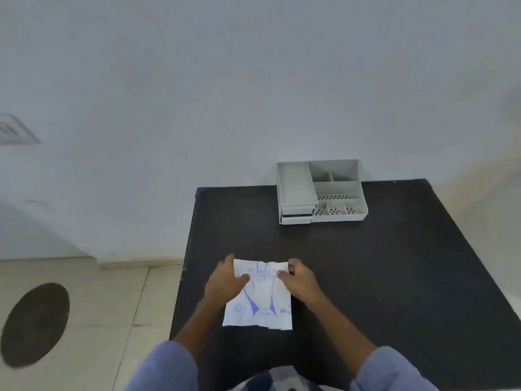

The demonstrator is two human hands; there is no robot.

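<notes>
Fingers [244,276] on blue-printed "100" packet [258,304]

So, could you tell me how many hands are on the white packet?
2: the left hand pinches the white packet at its far left corner, the right hand at its far right corner.

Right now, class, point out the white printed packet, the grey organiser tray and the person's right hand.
white printed packet [258,309]: head view, its lower printed face.
grey organiser tray [296,183]: head view, floor of its large left compartment.
right hand [298,280]: head view, back of the hand.
</notes>
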